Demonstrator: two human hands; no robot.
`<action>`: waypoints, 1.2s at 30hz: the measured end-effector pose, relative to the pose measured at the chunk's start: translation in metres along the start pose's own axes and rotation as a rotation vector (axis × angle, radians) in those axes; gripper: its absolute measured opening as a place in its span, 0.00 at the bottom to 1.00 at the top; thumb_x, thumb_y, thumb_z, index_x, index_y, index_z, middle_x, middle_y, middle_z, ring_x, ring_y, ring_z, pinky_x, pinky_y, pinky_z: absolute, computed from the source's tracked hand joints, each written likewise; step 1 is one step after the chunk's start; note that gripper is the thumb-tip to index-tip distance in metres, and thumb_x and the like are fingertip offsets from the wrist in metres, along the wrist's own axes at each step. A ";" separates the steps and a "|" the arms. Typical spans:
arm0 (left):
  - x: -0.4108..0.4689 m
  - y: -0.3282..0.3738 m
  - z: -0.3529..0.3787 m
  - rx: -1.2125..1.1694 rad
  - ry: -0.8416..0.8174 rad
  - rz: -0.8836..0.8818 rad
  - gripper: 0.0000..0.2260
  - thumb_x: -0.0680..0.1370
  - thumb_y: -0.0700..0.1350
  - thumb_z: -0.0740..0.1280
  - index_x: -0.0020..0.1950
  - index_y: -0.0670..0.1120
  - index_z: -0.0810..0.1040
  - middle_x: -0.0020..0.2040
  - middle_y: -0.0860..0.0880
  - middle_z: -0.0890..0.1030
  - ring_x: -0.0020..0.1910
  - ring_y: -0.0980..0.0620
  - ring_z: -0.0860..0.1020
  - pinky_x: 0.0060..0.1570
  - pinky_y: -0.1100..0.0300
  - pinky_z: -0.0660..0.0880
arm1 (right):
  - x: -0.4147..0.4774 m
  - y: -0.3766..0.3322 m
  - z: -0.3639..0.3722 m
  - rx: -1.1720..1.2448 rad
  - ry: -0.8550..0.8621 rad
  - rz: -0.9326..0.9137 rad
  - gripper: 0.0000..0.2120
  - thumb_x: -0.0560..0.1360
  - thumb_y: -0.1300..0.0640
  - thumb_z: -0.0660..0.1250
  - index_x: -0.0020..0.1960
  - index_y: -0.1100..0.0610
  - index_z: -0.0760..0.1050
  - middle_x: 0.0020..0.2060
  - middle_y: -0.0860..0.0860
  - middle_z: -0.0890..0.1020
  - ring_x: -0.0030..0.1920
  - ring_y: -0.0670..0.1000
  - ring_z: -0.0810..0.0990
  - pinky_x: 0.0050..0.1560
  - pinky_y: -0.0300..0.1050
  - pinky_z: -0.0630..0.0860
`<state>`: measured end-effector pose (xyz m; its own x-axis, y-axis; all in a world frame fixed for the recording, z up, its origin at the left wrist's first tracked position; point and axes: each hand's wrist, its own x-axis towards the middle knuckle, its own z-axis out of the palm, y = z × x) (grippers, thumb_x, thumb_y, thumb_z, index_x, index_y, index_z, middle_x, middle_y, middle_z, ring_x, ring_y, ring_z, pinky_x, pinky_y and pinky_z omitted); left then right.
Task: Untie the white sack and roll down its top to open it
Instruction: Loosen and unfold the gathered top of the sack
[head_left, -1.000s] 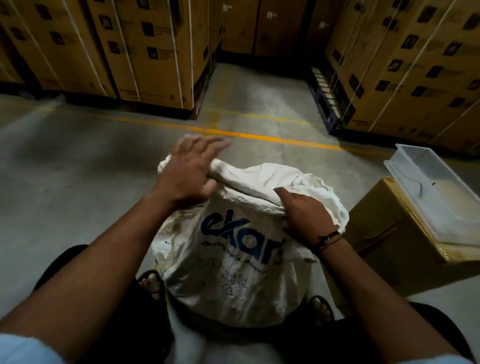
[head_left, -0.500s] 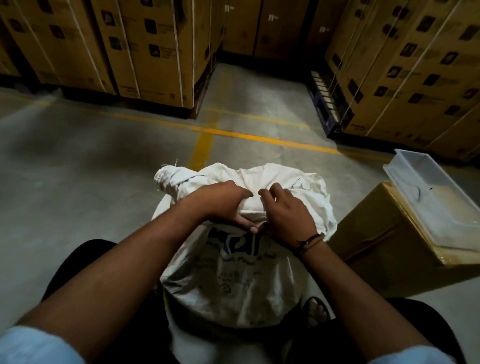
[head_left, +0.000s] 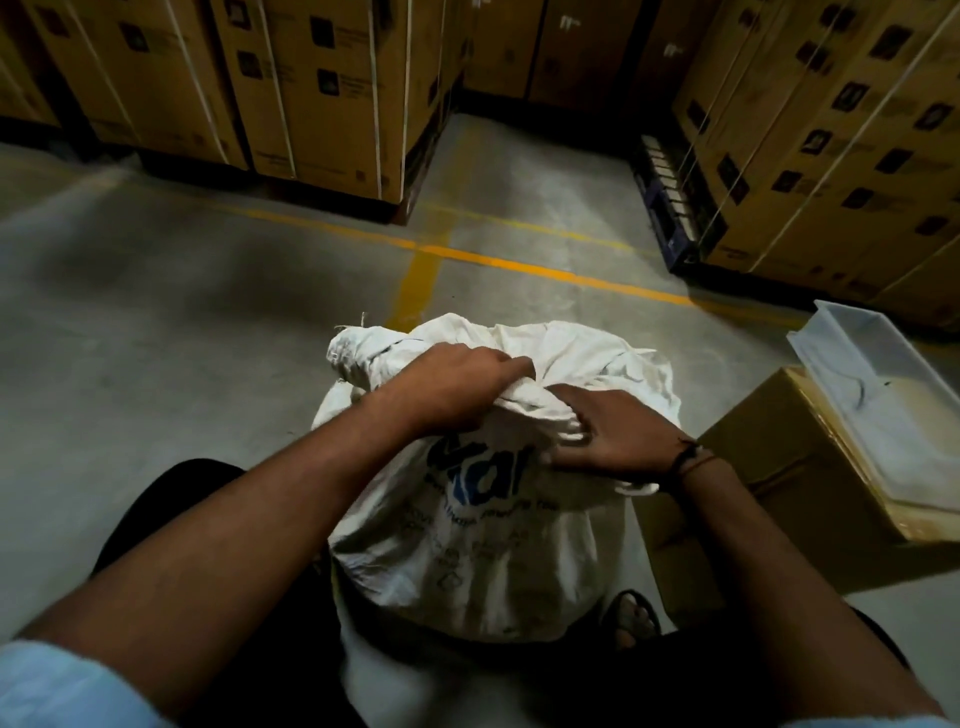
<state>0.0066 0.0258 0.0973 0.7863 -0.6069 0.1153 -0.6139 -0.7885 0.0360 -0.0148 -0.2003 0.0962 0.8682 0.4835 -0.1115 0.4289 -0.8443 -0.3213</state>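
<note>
A white woven plastic sack (head_left: 483, 525) with blue printed lettering on its near face stands upright on the grey concrete floor (head_left: 182, 322), directly in front of the seated person and between their dark-trousered knees; a sandalled foot (head_left: 631, 616) shows just beside its lower right. The top of the sack is bunched into thick rolled folds, with a frayed, twisted end sticking out to the upper left. The left hand (head_left: 457, 387) reaches over the near rim, its fingers (head_left: 511, 364) curled tight into the gathered cloth at the middle of the top, gripping a fold. The right hand (head_left: 615, 434) lies just beside it, palm down on the right part of the rolled edge, its fingers (head_left: 569, 400) bent and pressed into the same ridge of cloth so that they hold it; the two hands nearly touch at the fold. A dark cord bracelet (head_left: 688, 460) circles the right wrist, and pale blue sleeves show at the lower corners. To the right of the sack, near it, sits a brown cardboard box (head_left: 769, 493), and a clear rectangular plastic tray (head_left: 852, 364) rests on top of that box. A yellow painted line (head_left: 519, 265) crosses the floor beyond the sack, and tall stacks of strapped brown cartons (head_left: 311, 88) stand on pallets along the back and right.
</note>
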 end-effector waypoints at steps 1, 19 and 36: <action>-0.001 -0.002 0.002 0.012 0.026 0.008 0.27 0.72 0.40 0.65 0.69 0.56 0.67 0.63 0.51 0.80 0.53 0.43 0.80 0.39 0.55 0.66 | -0.004 0.003 0.001 -0.024 -0.070 0.032 0.41 0.62 0.28 0.69 0.70 0.41 0.63 0.63 0.44 0.78 0.62 0.50 0.77 0.62 0.51 0.73; 0.001 -0.005 0.008 -0.191 0.107 0.026 0.23 0.80 0.68 0.49 0.64 0.53 0.68 0.51 0.48 0.84 0.50 0.46 0.80 0.41 0.53 0.70 | -0.005 0.020 0.003 -0.542 0.611 -0.153 0.22 0.68 0.65 0.62 0.62 0.66 0.76 0.46 0.63 0.83 0.42 0.63 0.82 0.40 0.53 0.79; -0.006 0.005 0.027 -0.119 -0.039 -0.010 0.25 0.73 0.47 0.71 0.64 0.52 0.63 0.45 0.52 0.78 0.42 0.46 0.79 0.37 0.56 0.69 | -0.002 -0.006 0.029 -0.413 0.211 -0.028 0.29 0.60 0.58 0.71 0.61 0.55 0.78 0.62 0.62 0.78 0.51 0.63 0.81 0.50 0.53 0.76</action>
<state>0.0003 0.0229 0.0703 0.7929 -0.6046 0.0755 -0.6083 -0.7785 0.1547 -0.0260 -0.1896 0.0706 0.8684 0.4858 0.0992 0.4790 -0.8737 0.0853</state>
